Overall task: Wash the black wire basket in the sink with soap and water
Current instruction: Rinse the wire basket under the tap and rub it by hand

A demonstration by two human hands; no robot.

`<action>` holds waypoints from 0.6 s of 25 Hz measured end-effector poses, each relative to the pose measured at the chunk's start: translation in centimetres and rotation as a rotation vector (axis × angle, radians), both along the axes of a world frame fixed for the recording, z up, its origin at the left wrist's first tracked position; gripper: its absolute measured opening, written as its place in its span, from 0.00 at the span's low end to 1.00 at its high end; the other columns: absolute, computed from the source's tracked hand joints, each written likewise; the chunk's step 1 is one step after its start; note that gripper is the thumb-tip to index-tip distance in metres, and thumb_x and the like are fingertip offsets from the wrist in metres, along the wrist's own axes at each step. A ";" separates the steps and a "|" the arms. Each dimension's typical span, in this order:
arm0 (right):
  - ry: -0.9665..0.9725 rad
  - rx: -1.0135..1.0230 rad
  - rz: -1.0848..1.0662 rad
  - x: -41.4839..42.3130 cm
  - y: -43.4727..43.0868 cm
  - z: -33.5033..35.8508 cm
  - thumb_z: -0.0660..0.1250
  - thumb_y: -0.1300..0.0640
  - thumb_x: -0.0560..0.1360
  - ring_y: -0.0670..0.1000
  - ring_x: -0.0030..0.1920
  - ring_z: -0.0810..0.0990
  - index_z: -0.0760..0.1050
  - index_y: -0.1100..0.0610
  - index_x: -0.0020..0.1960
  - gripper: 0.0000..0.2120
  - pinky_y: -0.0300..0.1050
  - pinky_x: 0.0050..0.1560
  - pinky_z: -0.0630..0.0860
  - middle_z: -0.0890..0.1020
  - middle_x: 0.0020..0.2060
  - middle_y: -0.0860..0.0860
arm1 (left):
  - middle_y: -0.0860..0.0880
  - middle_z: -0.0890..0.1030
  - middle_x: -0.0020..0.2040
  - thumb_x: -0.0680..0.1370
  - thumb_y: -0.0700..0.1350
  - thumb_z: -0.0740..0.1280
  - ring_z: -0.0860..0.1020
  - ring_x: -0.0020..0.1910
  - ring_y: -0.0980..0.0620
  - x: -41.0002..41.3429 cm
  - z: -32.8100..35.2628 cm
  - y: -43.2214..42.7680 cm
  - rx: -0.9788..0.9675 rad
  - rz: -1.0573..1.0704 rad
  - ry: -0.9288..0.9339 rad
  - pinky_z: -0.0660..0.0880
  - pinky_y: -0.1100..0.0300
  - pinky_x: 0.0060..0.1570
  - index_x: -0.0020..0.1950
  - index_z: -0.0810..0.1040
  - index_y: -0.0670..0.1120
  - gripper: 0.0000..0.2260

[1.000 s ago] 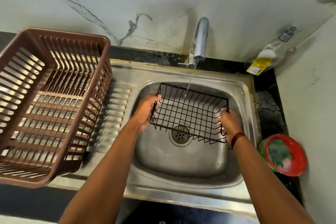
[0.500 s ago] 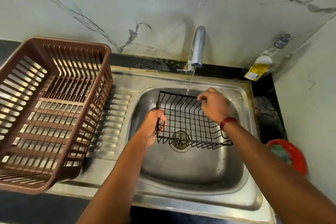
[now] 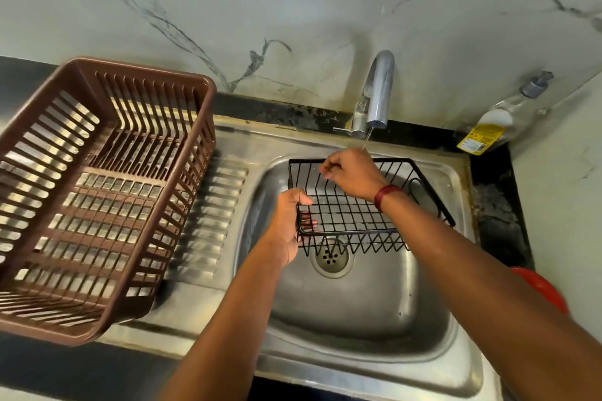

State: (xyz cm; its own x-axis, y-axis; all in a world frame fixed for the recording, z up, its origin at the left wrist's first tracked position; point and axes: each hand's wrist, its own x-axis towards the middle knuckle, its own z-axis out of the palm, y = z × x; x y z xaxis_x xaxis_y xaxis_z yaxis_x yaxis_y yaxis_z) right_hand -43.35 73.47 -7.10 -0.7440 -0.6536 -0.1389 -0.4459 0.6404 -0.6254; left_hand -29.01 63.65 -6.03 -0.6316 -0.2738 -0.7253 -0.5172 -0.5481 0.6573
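The black wire basket [image 3: 368,221] is held above the steel sink [image 3: 351,312], over the drain. My left hand [image 3: 290,225] grips its left end, fingers curled round the near rim. At the basket's far rim, my right hand [image 3: 351,177] has its fingers curled over the wire, right under the tap [image 3: 378,91]. A thin stream of water [image 3: 367,137] runs from the spout onto that hand. My right forearm crosses over the basket's right part and hides some of it.
A brown plastic dish rack [image 3: 97,192] stands on the drainboard to the left. A dish-soap bottle [image 3: 498,117] leans in the back right corner. A red bowl [image 3: 540,286] peeks out on the dark counter behind my right arm.
My right hand left the basket's right end and moved to the far rim, then slid left under the tap. The basket tilted and swung; the left hand kept hold.
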 end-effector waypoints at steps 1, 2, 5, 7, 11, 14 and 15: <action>0.008 0.036 0.000 -0.6 0.8 -0.2 0.67 0.61 0.77 0.47 0.48 0.82 0.82 0.60 0.48 0.05 0.38 0.54 0.75 0.84 0.48 0.51 | 0.43 0.73 0.47 0.73 0.45 0.62 0.73 0.47 0.45 -0.1 -0.1 -0.3 0.012 0.023 0.002 0.72 0.56 0.37 0.51 0.74 0.45 0.08; 0.034 0.092 -0.009 -1.5 1.8 -0.4 0.67 0.59 0.77 0.48 0.46 0.81 0.82 0.60 0.46 0.06 0.40 0.52 0.76 0.84 0.45 0.52 | 0.42 0.73 0.48 0.74 0.44 0.62 0.73 0.47 0.45 -0.1 -0.1 -0.6 0.022 0.042 0.002 0.72 0.55 0.37 0.52 0.74 0.45 0.08; 0.183 0.353 -0.076 -3.5 5.0 -1.0 0.65 0.56 0.77 0.51 0.40 0.79 0.82 0.58 0.41 0.10 0.44 0.44 0.75 0.82 0.40 0.53 | 0.42 0.73 0.49 0.74 0.44 0.62 0.74 0.49 0.44 0.1 -0.4 -1.0 0.024 0.062 -0.008 0.74 0.54 0.40 0.52 0.75 0.45 0.08; 0.215 0.401 -0.040 -3.5 5.3 -1.0 0.64 0.55 0.77 0.53 0.41 0.80 0.82 0.57 0.42 0.10 0.46 0.45 0.77 0.83 0.41 0.54 | 0.43 0.73 0.48 0.73 0.44 0.62 0.75 0.49 0.44 0.2 -0.4 -0.7 0.021 0.051 -0.005 0.74 0.53 0.41 0.51 0.75 0.46 0.08; 0.191 0.265 0.154 -1.7 2.4 0.0 0.64 0.57 0.78 0.50 0.47 0.81 0.82 0.57 0.48 0.09 0.46 0.54 0.77 0.84 0.47 0.52 | 0.46 0.73 0.42 0.62 0.48 0.65 0.74 0.48 0.44 0.1 0.4 0.2 0.040 0.022 0.026 0.74 0.49 0.48 0.44 0.74 0.45 0.13; -0.029 0.070 0.071 -1.4 1.3 0.5 0.66 0.63 0.75 0.45 0.47 0.82 0.83 0.59 0.46 0.07 0.43 0.55 0.77 0.85 0.46 0.49 | 0.47 0.73 0.40 0.60 0.48 0.64 0.74 0.46 0.45 0.2 0.7 0.1 0.039 0.038 0.040 0.74 0.50 0.46 0.43 0.73 0.46 0.13; -0.071 0.051 0.041 -1.8 1.6 0.4 0.67 0.64 0.75 0.44 0.47 0.82 0.83 0.58 0.45 0.06 0.45 0.56 0.78 0.85 0.44 0.48 | 0.47 0.73 0.40 0.60 0.47 0.64 0.74 0.46 0.46 0.4 0.7 -0.1 0.037 0.046 0.037 0.74 0.51 0.45 0.43 0.73 0.46 0.14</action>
